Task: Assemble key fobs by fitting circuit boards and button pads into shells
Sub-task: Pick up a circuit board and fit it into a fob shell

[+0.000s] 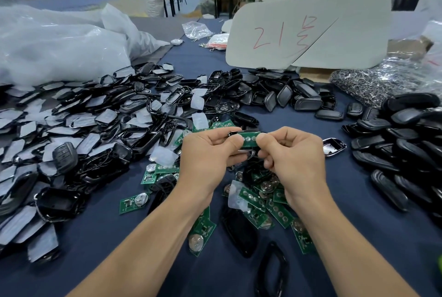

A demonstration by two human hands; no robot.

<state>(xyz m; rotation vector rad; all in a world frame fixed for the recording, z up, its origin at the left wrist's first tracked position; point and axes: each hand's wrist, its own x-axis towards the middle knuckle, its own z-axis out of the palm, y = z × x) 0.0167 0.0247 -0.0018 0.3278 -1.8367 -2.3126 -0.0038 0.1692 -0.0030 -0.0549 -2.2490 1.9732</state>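
My left hand [210, 151] and right hand [291, 153] each pinch one end of the green rectangular circuit board [248, 140], thumbs on top. Its long axis runs left to right between the grips, directly over the black chrome-trimmed plastic shell [247, 153] in my curled fingers. Seating likely requires even downward pressure. Beyond: heaped black shell halves [299, 96].

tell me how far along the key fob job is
Done: one fob with buttons lies at left. In hand: the left hand and right hand pinch a green circuit board onto a black shell. Left: many loose boards and heaped empty shells on the cloth.
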